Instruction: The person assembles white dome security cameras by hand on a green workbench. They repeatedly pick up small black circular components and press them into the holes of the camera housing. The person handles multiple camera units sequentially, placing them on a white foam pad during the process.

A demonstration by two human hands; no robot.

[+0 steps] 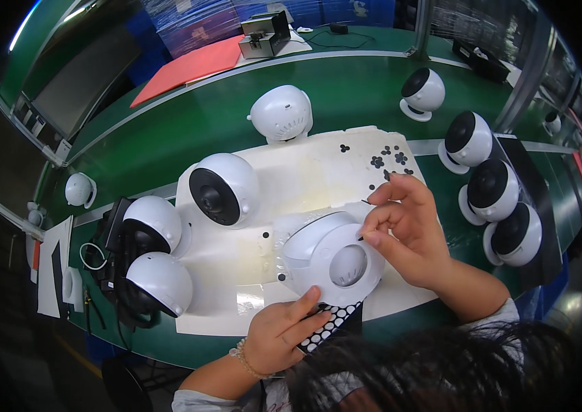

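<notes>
In front of me a white ball-shaped camera (318, 237) lies tipped over, its round white base (325, 275) facing up with a ribbed opening in the middle. My right hand (404, 230) is at the base's upper right rim, thumb and finger pinched on a small black pad (361, 238). Another thin dark bit (366, 202) shows by a raised fingertip. My left hand (280, 329) touches the base's lower rim with its forefinger. Its other fingers lie on a black sheet with white dots (332, 323), which it seems to hold; the thumb is hidden.
A pale board (229, 261) lies on the green table, with black round scraps (387, 161) at its far right. More ball cameras stand around: one (225, 189) left, one (282, 113) behind, several (493, 189) right. Beside cables at left sit two more (160, 281).
</notes>
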